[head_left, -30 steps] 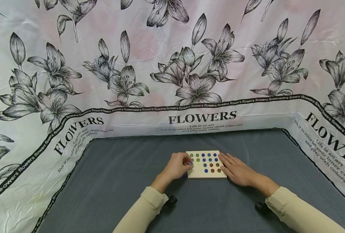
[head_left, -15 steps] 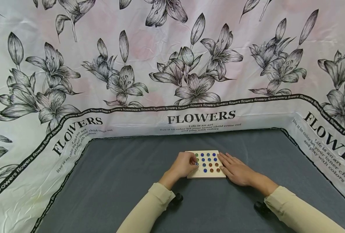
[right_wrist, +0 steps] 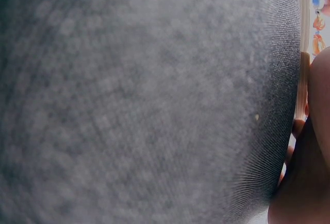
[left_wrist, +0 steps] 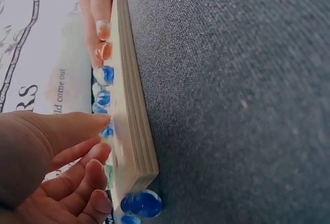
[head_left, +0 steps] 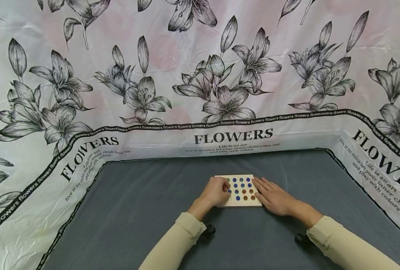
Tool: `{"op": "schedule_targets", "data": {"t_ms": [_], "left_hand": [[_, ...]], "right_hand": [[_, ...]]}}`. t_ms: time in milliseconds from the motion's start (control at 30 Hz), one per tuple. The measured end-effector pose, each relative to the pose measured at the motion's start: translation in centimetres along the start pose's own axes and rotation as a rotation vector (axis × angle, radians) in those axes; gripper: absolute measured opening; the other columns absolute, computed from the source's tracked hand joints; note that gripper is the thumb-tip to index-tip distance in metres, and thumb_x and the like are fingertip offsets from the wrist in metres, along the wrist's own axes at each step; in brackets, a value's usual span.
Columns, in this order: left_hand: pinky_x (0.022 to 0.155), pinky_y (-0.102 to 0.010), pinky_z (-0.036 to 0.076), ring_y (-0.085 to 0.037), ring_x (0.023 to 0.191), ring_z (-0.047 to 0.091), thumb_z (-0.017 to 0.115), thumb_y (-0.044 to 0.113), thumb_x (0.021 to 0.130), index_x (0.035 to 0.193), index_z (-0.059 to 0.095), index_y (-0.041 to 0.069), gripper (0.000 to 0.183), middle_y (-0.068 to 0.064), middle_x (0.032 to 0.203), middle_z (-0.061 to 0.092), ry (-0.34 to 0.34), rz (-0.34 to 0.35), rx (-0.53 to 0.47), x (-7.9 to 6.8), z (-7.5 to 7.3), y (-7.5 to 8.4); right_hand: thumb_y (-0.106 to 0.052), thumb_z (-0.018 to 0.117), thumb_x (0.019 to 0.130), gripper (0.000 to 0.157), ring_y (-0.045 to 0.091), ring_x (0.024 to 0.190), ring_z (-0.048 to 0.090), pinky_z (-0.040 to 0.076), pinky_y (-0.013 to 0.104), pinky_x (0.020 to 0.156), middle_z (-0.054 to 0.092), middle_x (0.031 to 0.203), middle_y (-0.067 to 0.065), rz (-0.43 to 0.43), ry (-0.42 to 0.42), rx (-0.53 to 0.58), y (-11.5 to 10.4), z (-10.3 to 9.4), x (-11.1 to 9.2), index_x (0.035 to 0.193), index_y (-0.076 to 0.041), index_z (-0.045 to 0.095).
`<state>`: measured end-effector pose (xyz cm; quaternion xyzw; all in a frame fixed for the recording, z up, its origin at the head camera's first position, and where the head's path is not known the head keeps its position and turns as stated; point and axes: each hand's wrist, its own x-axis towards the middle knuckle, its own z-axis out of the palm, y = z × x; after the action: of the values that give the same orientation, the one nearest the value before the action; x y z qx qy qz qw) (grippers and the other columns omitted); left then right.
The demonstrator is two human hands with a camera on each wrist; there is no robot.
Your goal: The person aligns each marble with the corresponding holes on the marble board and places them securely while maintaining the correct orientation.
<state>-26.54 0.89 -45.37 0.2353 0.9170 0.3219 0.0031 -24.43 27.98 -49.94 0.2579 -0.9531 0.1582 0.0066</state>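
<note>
Floral cloth (head_left: 193,97) filled the back & sides, w/ the only legible writing: lg. heading (head_left: 233,136) "FLOWERS" 3x (R one cut off), sm. print (head_left: 232,149) "Life is an art / live it in color let your inner child come out / and play with colors", plus dark band (head_left: 186,126) repeating "flowers". No brand seen. Grey desk (head_left: 125,210) lay in front; pale board (head_left: 238,203) lay flat on it btwn. both hands. R hand (head_left: 276,197) was flat, fingers straight, at board's R edge, gripping nothing; if it shoved, board could prob. slide & jolt the rows. L hand (head_left: 215,192) was over the L part, thumb + index nearly together, pinching a blue marble (left_wrist: 106,131); other fingers loosely bent. Couldn't tell if marble sat fully in a hole: uneven squeeze might pop it out. Orange marbles (head_left: 245,198), green marbles (left_wrist: 109,176) & more blues sat on board. Loose blue marbles (left_wrist: 144,204) lay on desk by its L end; a stray bump could send 'em rolling.
</note>
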Motion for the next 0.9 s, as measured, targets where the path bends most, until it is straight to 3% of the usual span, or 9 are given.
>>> {"op": "schedule_targets", "data": {"t_ms": [167, 333, 567, 900], "left_hand": [[0.064, -0.026, 0.046, -0.011, 0.071, 0.054, 0.076, 0.007, 0.090, 0.106, 0.074, 0.002, 0.017, -0.006, 0.090, 0.067, -0.008, -0.009, -0.023, -0.5, -0.8, -0.2], [0.065, -0.029, 0.048, -0.014, 0.074, 0.057, 0.073, 0.011, 0.094, 0.112, 0.072, 0.001, 0.021, -0.010, 0.097, 0.068, -0.008, 0.010, -0.035, -1.1, -2.6, -0.7], [0.072, -0.034, 0.051, -0.020, 0.085, 0.061, 0.072, 0.014, 0.096, 0.117, 0.070, 0.000, 0.025, -0.012, 0.106, 0.069, 0.009, 0.022, -0.057, -1.9, -4.7, -2.4], [0.073, -0.033, 0.052, -0.022, 0.090, 0.063, 0.074, 0.010, 0.095, 0.119, 0.069, -0.001, 0.028, -0.011, 0.109, 0.068, -0.002, -0.036, -0.052, -2.6, -4.9, -4.3]], "right_hand": [[-0.041, 0.037, 0.112, 0.062, 0.044, 0.153, 0.021, 0.020, 0.059, 0.120, 0.025, 0.167, 0.018, 0.022, -0.029, 0.006, 0.1, 0.1, 0.1, 0.161, -0.003, 0.028], [-0.043, 0.035, 0.112, 0.063, 0.042, 0.154, 0.018, 0.018, 0.059, 0.120, 0.023, 0.168, 0.016, 0.037, -0.045, 0.007, 0.3, 0.2, 0.2, 0.162, -0.005, 0.026], [-0.044, 0.034, 0.112, 0.063, 0.043, 0.153, 0.018, 0.018, 0.059, 0.120, 0.023, 0.168, 0.017, 0.031, -0.047, 0.008, 0.2, 0.0, 0.1, 0.162, -0.005, 0.026], [-0.045, 0.033, 0.112, 0.064, 0.043, 0.153, 0.018, 0.018, 0.060, 0.120, 0.023, 0.168, 0.017, 0.036, -0.056, 0.012, 0.1, 0.0, 0.2, 0.162, -0.004, 0.026]]}}
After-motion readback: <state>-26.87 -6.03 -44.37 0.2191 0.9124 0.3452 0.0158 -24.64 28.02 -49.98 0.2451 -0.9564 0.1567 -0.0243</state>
